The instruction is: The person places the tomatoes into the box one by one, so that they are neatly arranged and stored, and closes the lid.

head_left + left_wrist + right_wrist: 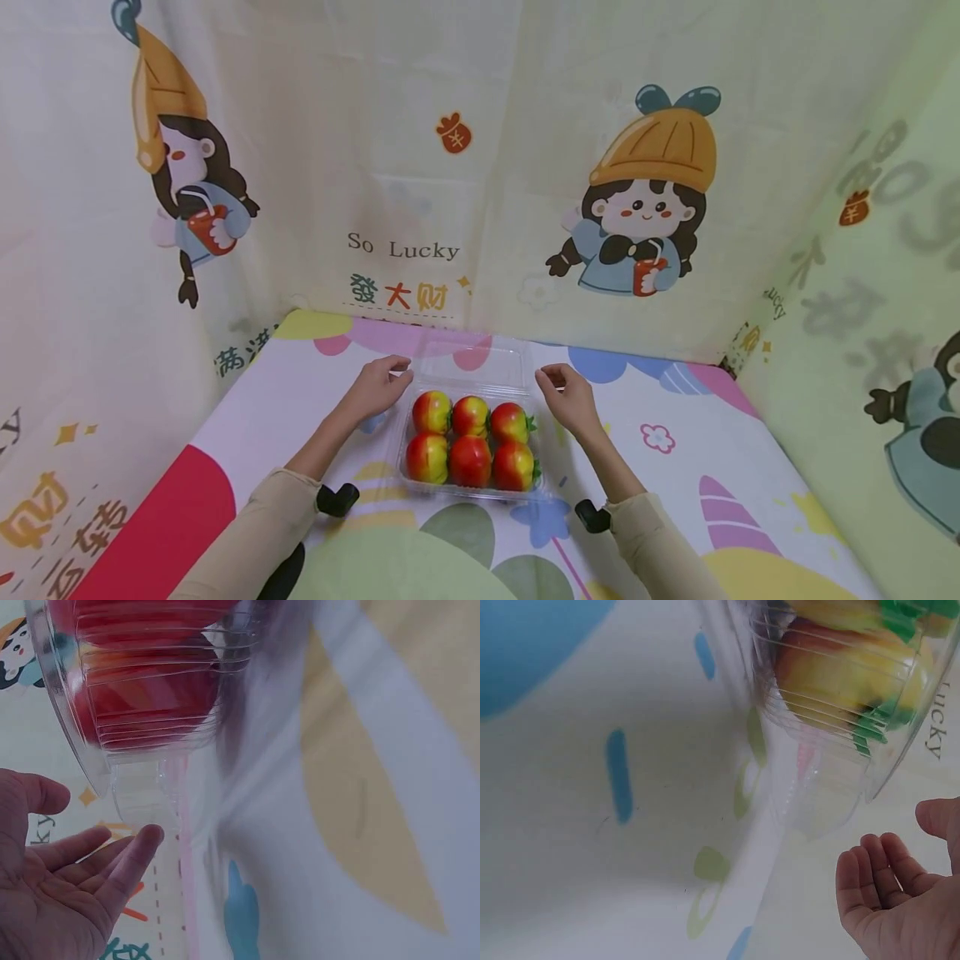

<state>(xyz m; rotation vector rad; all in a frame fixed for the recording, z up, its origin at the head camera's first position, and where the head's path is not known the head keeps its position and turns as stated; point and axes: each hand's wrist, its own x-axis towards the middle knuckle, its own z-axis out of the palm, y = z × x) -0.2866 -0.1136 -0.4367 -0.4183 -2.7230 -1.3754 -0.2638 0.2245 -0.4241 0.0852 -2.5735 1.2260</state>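
A clear plastic clamshell box (474, 493) sits on the table with several red-and-yellow peach-like fruits (470, 461) in it, in two rows. Green leaves show on some of them. Its transparent lid (491, 364) lies folded back towards the wall. Beside the lid on the left is my left hand (378, 387), its fingers loosely bent and holding nothing. On the other side my right hand (567, 398) hovers by the lid's right edge, also holding nothing. Both wrist views show a gap between the fingers and the box wall (150, 742), and the fruits (840, 675) through the plastic.
A patterned cloth (660, 492) covers the table. Printed curtains (517, 167) stand behind it and along both sides. Black wrist-worn pieces (337, 500) sit below each hand, near the beige sleeves (262, 533).
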